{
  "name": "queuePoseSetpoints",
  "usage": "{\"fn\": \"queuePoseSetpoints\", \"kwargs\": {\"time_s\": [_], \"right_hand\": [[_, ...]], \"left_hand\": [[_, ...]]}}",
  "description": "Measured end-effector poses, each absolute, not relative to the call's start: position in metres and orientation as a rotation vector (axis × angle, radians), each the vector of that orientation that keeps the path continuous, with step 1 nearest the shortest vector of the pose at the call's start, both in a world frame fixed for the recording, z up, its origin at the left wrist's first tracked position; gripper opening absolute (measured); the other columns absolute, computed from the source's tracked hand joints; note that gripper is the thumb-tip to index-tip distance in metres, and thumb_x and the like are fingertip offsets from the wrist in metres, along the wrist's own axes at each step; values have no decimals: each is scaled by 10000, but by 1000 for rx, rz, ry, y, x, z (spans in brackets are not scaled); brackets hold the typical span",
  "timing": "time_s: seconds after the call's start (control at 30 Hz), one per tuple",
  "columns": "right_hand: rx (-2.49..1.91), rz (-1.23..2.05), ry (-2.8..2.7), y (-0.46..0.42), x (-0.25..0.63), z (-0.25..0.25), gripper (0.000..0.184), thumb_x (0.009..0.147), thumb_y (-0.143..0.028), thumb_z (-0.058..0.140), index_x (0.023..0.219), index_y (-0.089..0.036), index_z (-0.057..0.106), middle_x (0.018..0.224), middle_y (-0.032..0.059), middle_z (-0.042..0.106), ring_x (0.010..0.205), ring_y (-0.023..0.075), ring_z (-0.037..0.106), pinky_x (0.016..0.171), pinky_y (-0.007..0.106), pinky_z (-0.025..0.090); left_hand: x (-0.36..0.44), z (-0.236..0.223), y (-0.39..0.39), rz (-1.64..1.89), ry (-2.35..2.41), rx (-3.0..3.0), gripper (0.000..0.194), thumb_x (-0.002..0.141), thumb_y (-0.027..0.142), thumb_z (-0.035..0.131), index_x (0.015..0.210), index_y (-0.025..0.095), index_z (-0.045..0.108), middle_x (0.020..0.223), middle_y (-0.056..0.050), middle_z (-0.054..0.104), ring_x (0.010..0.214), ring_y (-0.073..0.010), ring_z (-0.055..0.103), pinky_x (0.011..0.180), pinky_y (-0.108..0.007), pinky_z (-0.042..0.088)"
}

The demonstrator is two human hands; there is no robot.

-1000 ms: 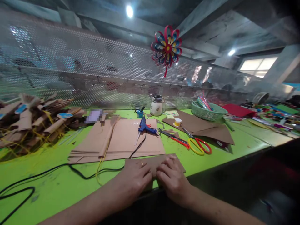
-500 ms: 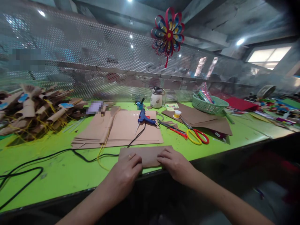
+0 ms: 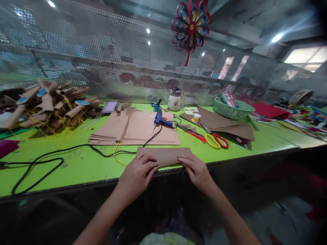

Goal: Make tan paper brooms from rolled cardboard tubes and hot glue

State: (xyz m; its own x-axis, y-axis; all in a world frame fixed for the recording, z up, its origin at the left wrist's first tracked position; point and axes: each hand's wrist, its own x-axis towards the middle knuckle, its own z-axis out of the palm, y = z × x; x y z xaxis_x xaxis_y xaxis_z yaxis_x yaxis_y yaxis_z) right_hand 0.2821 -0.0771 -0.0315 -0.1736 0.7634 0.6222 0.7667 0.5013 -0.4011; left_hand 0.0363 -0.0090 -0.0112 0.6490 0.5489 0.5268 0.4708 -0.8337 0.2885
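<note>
Head cam – brown paper strip (image 3: 167, 157) getting held at both ends
It's sitting along the green table's (image 3: 84, 170) near edge. Left hand (image 3: 139, 172) is gripping the 9 o'clock end, fingers curling nearly closed on it – right hand (image 3: 198, 172) is pinching the 3 o'clock end, thumb and fingertips almost together. From the strip, the blue glue gun (image 3: 160, 119) is lying at 12, a stack of brown sheets (image 3: 143, 127) is spreading around 11, and scissors (image 3: 214, 140) are resting near 2.
</note>
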Motion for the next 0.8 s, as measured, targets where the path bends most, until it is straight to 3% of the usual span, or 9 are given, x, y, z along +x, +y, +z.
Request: {"fn": "queuePoseSetpoints", "kwargs": {"time_s": [0.27,0.4,0.8], "right_hand": [[-1263,-92,-1855,-76,278,-38,392,742,-21,473,1026,-210,665,1048,70,684,1033,219,593,932,436,453],[-1249,-121,-1808,-74,276,-39,367,741,-23,462,966,-213,681,1006,64,700,1008,209,608,905,420,468],[-1386,-153,-1701,-77,291,-39,269,779,-67,478,910,-181,683,952,89,678,953,225,586,898,435,467]], "left_hand": [[34,-15,-11,907,842,2857,235,889,271,491,1040,200,658,1053,-69,656,976,-212,571,872,-386,461],[32,-19,-21,892,907,2924,345,874,343,517,1176,194,596,1165,-98,628,1078,-255,540,897,-433,451],[37,-23,-50,727,1141,3051,526,867,399,511,1328,152,455,1365,-125,489,1231,-281,454,1038,-480,341]]}}
